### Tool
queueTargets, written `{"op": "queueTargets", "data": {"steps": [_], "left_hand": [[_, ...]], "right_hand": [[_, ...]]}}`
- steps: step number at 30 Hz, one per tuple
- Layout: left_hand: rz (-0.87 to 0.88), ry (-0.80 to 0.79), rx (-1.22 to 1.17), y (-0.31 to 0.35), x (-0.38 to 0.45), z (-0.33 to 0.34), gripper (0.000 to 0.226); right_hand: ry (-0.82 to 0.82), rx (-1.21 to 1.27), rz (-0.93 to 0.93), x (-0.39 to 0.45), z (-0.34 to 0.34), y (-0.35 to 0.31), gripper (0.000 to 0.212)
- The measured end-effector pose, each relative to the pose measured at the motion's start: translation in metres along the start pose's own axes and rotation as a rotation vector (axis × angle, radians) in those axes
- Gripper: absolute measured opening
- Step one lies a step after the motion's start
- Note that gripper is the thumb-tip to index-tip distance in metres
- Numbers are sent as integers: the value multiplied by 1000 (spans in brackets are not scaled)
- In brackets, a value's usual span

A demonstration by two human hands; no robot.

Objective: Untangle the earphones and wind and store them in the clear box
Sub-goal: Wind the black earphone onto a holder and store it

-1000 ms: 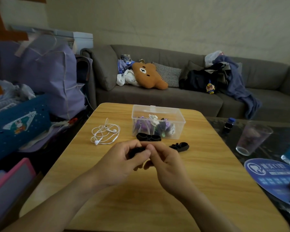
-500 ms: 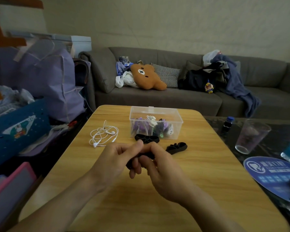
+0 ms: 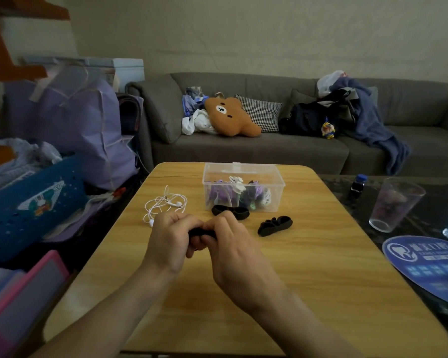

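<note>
Nearest the camera, a small black bundle (image 3: 201,231), probably a wound black earphone though little of it shows, is held between both hands above the bench (image 3: 308,280). The fingers of the left hand (image 3: 172,241) are curled round one end and those of the right hand (image 3: 230,244) round the other, knuckles nearly touching, a grip that would keep the coil tight while its loose end is tucked in. Just beyond the hands, two further black bundles are laid on the wood: one (image 3: 230,212) just in front of the clear box (image 3: 243,187), the other (image 3: 274,225) to its right, seemingly set close by so that they can be dropped in together. To the left of these, a white earphone (image 3: 166,205) is spread in loose loops, not yet wound. The clear box is left without a lid on it, and purple, white and dark coils are already stored inside. Off the bench to the right a plastic cup (image 3: 395,205) is stood on a dark table; farthest back a bear cushion (image 3: 230,116) is propped on the sofa (image 3: 269,151)
</note>
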State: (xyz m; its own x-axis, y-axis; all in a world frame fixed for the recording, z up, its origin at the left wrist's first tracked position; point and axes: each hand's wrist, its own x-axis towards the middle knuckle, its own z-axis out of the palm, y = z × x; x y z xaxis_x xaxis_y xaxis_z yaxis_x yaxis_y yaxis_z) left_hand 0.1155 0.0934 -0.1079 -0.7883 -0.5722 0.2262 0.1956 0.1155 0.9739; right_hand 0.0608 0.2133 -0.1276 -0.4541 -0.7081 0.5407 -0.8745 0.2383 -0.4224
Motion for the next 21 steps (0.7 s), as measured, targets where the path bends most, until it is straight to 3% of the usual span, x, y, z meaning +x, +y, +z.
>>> {"op": "queueTargets", "data": {"steps": [4, 8, 12, 15, 19, 21], "left_hand": [[-89, 141, -24, -3, 0, 11, 29], [-177, 167, -79, -2, -3, 28, 36], [-313, 47, -164, -5, -1, 46, 20], [-442, -89, -204, 0, 12, 47, 24], [-378, 12, -162, 5, 41, 42, 14], [-257, 20, 47, -1, 52, 51, 13]], "right_hand": [[6, -9, 9, 0, 3, -2, 16], [2, -17, 71, -2, -2, 7, 9], [19, -8, 163, -2, -9, 24, 12], [48, 56, 260, -1, -11, 38, 18], [199, 188, 411, 5, -28, 58, 14], [273, 209, 572, 7, -40, 76, 15]]}}
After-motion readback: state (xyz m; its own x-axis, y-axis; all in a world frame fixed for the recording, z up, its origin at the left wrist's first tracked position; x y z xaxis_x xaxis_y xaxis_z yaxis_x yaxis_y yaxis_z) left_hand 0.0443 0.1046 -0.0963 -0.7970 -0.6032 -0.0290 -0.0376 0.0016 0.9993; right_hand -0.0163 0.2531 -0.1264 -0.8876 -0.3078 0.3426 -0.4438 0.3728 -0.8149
